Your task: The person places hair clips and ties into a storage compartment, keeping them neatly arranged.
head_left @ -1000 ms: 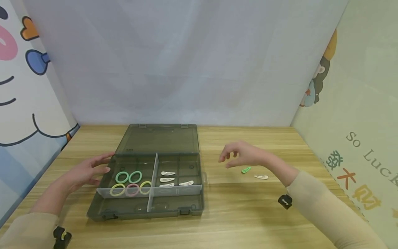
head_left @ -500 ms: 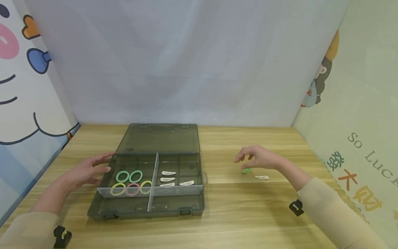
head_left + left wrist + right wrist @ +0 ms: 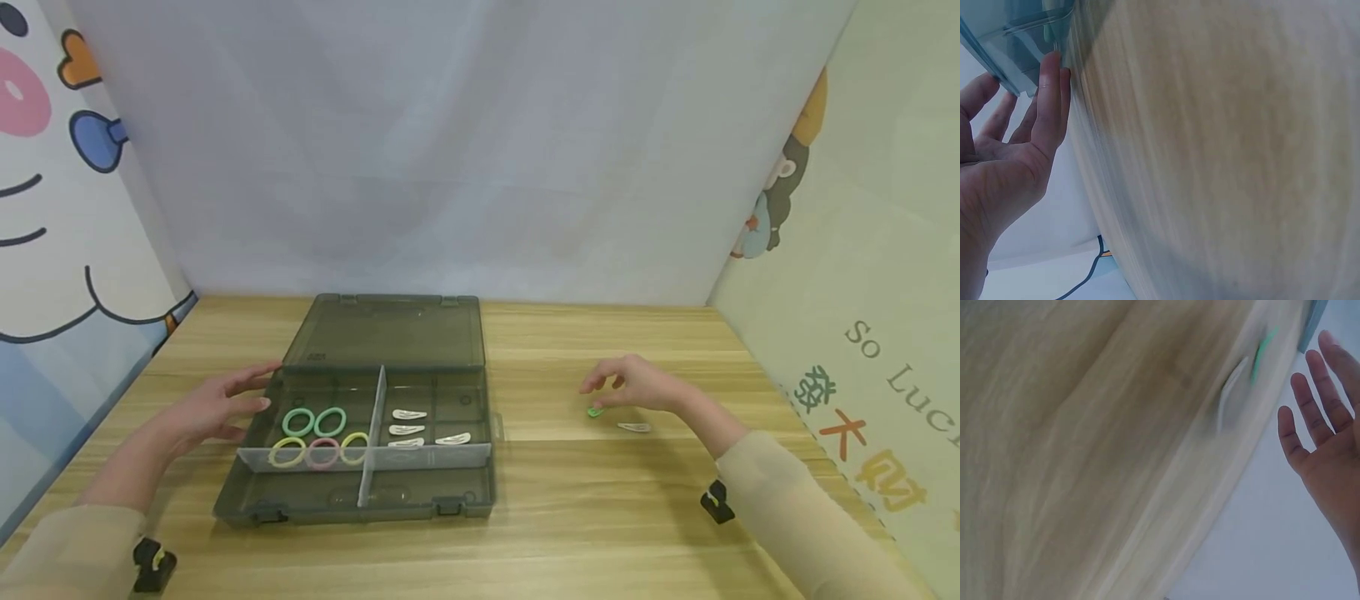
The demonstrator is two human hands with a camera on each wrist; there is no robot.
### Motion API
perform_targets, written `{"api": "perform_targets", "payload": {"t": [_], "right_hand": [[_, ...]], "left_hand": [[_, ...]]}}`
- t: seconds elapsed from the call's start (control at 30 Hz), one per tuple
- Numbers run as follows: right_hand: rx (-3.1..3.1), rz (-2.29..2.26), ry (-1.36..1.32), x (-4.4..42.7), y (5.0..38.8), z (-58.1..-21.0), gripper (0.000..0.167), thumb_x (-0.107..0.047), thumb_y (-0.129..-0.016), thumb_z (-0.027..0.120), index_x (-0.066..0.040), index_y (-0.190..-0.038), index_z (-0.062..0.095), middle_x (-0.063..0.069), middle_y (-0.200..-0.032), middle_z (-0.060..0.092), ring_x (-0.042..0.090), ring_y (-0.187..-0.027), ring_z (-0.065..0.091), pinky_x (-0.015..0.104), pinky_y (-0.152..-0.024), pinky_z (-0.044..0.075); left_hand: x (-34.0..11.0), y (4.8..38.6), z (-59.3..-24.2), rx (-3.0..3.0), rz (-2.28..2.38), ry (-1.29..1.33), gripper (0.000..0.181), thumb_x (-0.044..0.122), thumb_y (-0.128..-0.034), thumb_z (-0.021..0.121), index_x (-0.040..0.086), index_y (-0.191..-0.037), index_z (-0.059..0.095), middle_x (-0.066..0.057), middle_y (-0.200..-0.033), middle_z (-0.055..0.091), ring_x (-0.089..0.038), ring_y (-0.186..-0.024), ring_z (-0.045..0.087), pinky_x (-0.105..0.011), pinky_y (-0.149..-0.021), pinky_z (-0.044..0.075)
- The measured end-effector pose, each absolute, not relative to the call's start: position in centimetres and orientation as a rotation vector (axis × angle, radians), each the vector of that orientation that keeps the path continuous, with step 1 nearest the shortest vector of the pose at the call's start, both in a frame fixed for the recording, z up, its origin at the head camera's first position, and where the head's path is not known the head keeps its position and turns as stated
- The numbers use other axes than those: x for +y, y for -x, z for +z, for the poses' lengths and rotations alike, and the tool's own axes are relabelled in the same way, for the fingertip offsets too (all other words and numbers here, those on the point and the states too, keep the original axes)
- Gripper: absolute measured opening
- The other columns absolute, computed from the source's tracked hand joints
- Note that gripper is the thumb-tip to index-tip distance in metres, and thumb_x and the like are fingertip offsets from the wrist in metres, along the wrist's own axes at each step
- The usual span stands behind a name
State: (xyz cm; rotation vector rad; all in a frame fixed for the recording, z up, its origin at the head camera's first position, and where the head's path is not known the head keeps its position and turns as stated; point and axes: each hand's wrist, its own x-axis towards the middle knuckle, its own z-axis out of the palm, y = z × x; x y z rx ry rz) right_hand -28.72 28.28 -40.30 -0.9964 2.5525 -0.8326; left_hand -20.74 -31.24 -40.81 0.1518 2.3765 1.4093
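Note:
My right hand [image 3: 637, 385] hovers over the table at the right, its relaxed fingers just above a green snap hair clip [image 3: 595, 412] that they partly cover. In the right wrist view the fingers of this hand [image 3: 1332, 434] are spread and hold nothing, apart from the green clip [image 3: 1262, 355]. A white snap hair clip [image 3: 634, 427] lies nearby on the wood. On the left, my left hand [image 3: 197, 417] rests its loosely extended fingers against the side of a grey see-through divider box [image 3: 300, 515]. The left wrist view has its fingertips at the box wall [image 3: 1032, 34].
The box lid [image 3: 390, 329] lies folded back. Several white clips [image 3: 408, 414] sit in the back right compartment; green, yellow and pink hair ties [image 3: 330, 422] sit in the back left one. Pale dividers [image 3: 435, 457] split the box. Cloth walls [image 3: 480, 167] stand behind the table.
My right hand has moved right and slightly down, from beside the clips to over the green clip. My left hand has stayed at the box. The view has shifted slightly.

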Motion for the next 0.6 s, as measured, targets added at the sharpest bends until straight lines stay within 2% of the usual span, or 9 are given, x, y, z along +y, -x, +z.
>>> {"api": "perform_targets", "payload": {"t": [0.23, 0.47, 0.6], "right_hand": [[2.538, -0.824, 0.961, 28.8, 29.6, -42.0, 0.023, -0.020, -0.081, 0.075, -0.013, -0.103, 0.071, 0.002, -0.107, 0.066, 0.021, -0.098, 0.058, 0.035, -0.083, 0.051], [2.416, -0.901, 0.978, 29.1, 30.1, -43.1, 0.020, -0.012, -0.083, 0.072, -0.010, -0.103, 0.070, 0.006, -0.108, 0.066, 0.028, -0.105, 0.061, 0.039, -0.091, 0.050], [2.399, -0.897, 0.973, 29.1, 30.1, -43.4, 0.019, -0.011, -0.084, 0.071, -0.010, -0.103, 0.070, 0.006, -0.106, 0.065, 0.026, -0.103, 0.062, 0.038, -0.090, 0.050]], "left_hand": [[-31.3, 20.8, -41.0, 2.370, 1.427, -0.157, 0.071, 0.026, -0.0977, 0.052, 0.011, -0.153, 0.009, -0.032, -0.152, 0.007, -0.050, -0.128, 0.030, -0.040, -0.077, 0.051], [-31.4, 20.9, -41.1, 2.368, 1.418, -0.148, 0.072, 0.027, -0.0975, 0.053, 0.012, -0.153, 0.009, -0.031, -0.152, 0.006, -0.050, -0.130, 0.029, -0.040, -0.078, 0.051], [-31.4, 20.9, -41.1, 2.371, 1.419, -0.154, 0.071, 0.027, -0.0976, 0.053, 0.012, -0.153, 0.009, -0.031, -0.152, 0.006, -0.049, -0.129, 0.029, -0.039, -0.077, 0.052]]}}
